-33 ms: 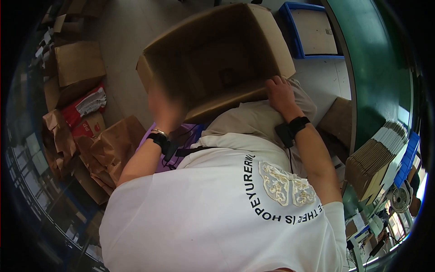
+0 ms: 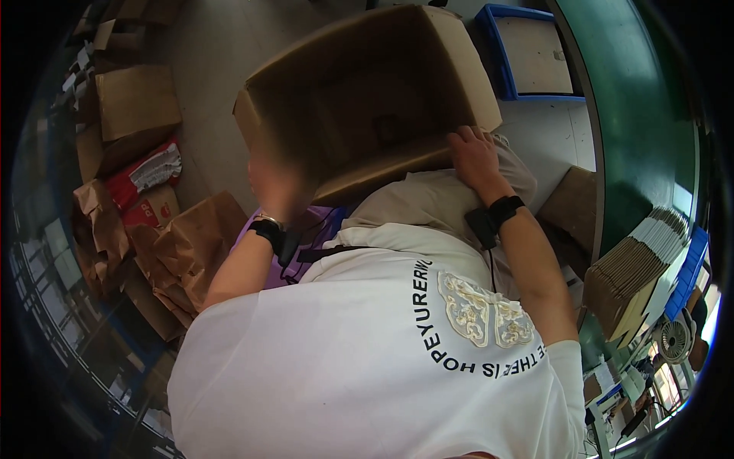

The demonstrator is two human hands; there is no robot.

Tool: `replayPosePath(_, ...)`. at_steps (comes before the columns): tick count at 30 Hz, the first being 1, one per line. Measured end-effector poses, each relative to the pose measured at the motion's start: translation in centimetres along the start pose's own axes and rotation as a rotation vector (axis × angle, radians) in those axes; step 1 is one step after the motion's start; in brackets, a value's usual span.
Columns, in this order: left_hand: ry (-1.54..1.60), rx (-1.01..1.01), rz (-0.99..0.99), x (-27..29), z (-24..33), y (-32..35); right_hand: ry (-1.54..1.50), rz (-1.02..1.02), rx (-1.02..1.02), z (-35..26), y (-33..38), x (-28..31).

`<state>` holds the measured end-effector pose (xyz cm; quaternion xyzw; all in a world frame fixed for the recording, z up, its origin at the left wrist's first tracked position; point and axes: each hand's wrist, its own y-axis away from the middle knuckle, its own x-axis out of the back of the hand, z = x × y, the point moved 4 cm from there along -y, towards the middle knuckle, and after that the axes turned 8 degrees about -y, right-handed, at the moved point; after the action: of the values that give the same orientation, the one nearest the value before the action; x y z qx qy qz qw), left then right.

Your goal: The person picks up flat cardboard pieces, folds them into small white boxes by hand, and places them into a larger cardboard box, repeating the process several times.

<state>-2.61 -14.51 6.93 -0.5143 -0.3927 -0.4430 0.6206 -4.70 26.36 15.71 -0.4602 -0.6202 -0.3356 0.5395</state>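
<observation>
A large open cardboard box (image 2: pixel 417 162) rests tilted in front of my legs, its dark opening facing me. Its inside is deep in shadow, with a small darker patch on the bottom. My right hand (image 2: pixel 475 157) has its fingers bent over the near rim by the right corner, gripping it. At the left near corner is my left hand (image 2: pixel 277 183), against the box side; a blur covers its fingers, so its grip does not show. Both wrists wear black bands with cables.
On the left lie cardboard boxes (image 2: pixel 138 103), crumpled brown paper (image 2: pixel 195 252) and a red packet (image 2: pixel 130 183). A blue-rimmed crate (image 2: pixel 505 57) stands far right, beside a green table (image 2: pixel 623 84). Stacked flat cartons (image 2: pixel 631 268) and a small fan (image 2: pixel 674 340) are at right.
</observation>
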Motion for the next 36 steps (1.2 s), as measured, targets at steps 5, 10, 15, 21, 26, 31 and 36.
replayPosePath(5, 0.765, 0.594, -0.856, -7.8, 0.6, -1.6, 0.043, -0.246, 0.049, 1.4, 0.0, -0.2)
replayPosePath(10, 0.896, 0.263, -0.757, -0.2, 10.8, -7.9, 0.119, -0.180, -0.056, 3.7, 0.5, 2.8)
replayPosePath(15, 1.081, 0.116, -0.948, 5.7, 16.0, -14.1, 0.147, -0.048, -0.066, 5.1, 1.4, 9.4)
replayPosePath(21, 0.456, -0.106, -0.793, 3.5, 4.7, -12.8, 0.144, 0.143, -0.147, 6.5, 4.6, 16.9)
replayPosePath(26, -0.273, -0.581, -1.096, 0.7, 3.2, -0.5, 0.155, 0.198, -0.204, 8.4, 7.3, 19.2)
replayPosePath(31, -0.387, -0.594, -0.906, -1.2, 7.7, 0.6, 0.177, 0.211, -0.266, 8.6, 8.6, 19.4)
replayPosePath(36, -0.584, -0.879, -1.088, -6.0, 9.4, 1.2, 0.139, 0.215, -0.234, 7.9, 8.3, 18.8)
